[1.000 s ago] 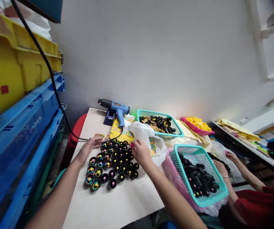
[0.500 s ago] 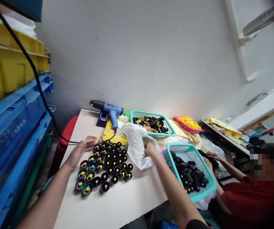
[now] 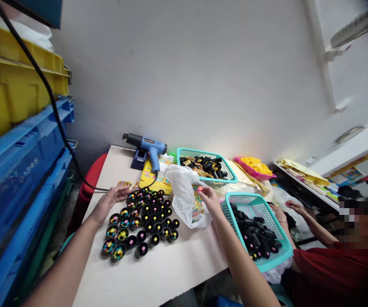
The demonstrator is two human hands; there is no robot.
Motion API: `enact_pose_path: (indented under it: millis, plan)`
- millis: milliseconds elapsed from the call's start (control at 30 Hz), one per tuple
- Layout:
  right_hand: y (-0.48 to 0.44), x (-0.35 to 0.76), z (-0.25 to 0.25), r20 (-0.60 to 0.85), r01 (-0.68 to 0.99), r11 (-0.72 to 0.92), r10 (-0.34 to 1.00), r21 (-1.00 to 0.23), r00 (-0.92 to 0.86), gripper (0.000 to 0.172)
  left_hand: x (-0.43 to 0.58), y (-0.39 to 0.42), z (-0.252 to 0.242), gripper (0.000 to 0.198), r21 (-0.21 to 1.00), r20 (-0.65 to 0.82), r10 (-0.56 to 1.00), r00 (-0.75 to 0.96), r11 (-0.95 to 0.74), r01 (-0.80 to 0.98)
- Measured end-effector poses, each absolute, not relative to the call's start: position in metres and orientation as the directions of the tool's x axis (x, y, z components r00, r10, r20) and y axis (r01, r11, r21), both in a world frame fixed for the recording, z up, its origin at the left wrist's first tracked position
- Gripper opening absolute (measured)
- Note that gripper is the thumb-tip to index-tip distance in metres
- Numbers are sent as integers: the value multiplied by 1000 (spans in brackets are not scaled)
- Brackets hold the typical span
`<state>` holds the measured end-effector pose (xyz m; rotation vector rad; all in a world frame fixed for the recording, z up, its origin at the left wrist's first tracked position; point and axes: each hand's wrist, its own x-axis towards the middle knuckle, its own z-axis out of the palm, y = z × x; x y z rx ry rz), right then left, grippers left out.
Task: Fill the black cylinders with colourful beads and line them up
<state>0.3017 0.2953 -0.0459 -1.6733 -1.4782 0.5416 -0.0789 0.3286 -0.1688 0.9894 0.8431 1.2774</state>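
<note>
My right hand (image 3: 210, 200) is raised above a white plastic bag (image 3: 182, 187), its fingertips pinched on small pink pieces (image 3: 200, 189). Whether these are candies or beads I cannot tell. Many-coloured small pieces (image 3: 198, 204) show in the bag's mouth, below those fingers. At the left edge of a cluster of black cups, my left hand (image 3: 112, 201) has its fingers stretched out and holds nothing. Several nearer cups (image 3: 118, 253) contain many coloured pieces, while others, such as one black cup (image 3: 141, 249), show a single pink or yellow spot inside.
A blue heat gun (image 3: 152, 149) stands at the back, its black cable crossing near my left hand. Turquoise baskets of black parts stand behind the bag (image 3: 232, 172) and at right (image 3: 283, 256). Stacked crates (image 3: 20, 157) line the left. A co-worker (image 3: 334, 268) sits at right.
My right hand has come up out of the bag's mouth, with pink pieces now showing at its fingertips. My left hand has stayed beside the cups.
</note>
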Motion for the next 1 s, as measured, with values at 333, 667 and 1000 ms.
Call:
enact_pose_path:
  millis: [333,667,1000]
  plan:
    - [269,202,-70,-77,630,-18,995,-776,-67,23,-78,322,-161,74,937,47,993,112,-5,-348]
    - [278,208,-72,13,956,0,1000,-295,4,11,-78,326,-168,74,928,50,992,113,-4,-372]
    - [272,195,-61,57,993,63,997,-97,-57,22,-78,323,-164,71,931,50,992,114,-5,-364]
